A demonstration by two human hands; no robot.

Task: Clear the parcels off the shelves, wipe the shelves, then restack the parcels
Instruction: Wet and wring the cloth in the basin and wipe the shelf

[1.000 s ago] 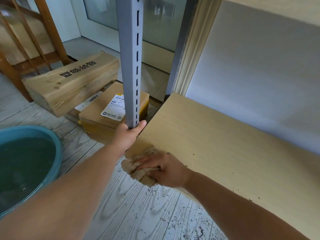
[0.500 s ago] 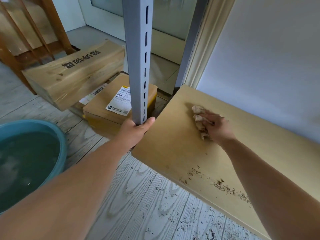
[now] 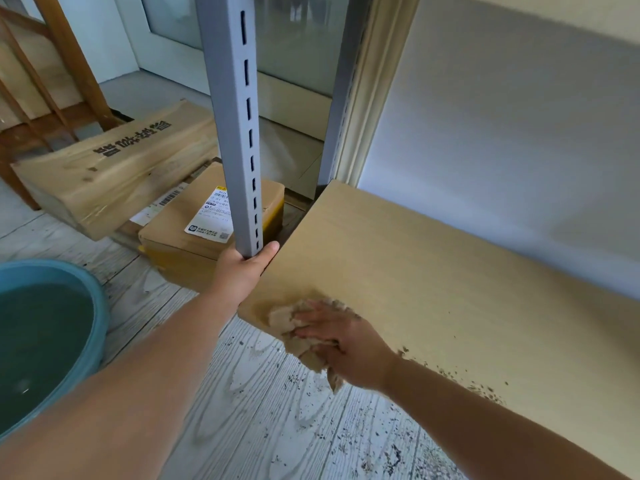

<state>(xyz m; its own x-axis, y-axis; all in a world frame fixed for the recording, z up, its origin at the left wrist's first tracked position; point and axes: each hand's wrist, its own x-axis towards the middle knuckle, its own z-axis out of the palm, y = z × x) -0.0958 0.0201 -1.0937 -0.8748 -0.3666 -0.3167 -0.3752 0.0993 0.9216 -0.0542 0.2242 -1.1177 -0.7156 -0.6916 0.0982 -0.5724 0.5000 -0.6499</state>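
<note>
Head view, looking down past both forearms: the left hand is wrapped around the foot of the grey slotted upright, thumb lying along the corner of the shelf. The right hand presses a crumpled beige rag onto the shelf's near front corner, fingers spread fairly flat over the top of it while the thumb side curls around the bunched cloth; part of the rag hangs off the shelf edge over the floor. The shelf board is light wood, with nothing on it but the rag and a scatter of dark crumbs along its front edge, to the right of the wrist. More of the same dark grit lies on the pale wood-grain floor just below.

The parcels sit on the floor to the left of the shelf, behind the upright. A square cardboard box with a white shipping label is closest, partly hidden by the post. Leaning over another, mostly covered parcel behind it is a long carton with black printed characters. A blue basin holding water stands at the left edge, near the left forearm. Brown wooden rails rise in the far left corner, and a grey wall backs the shelf.
</note>
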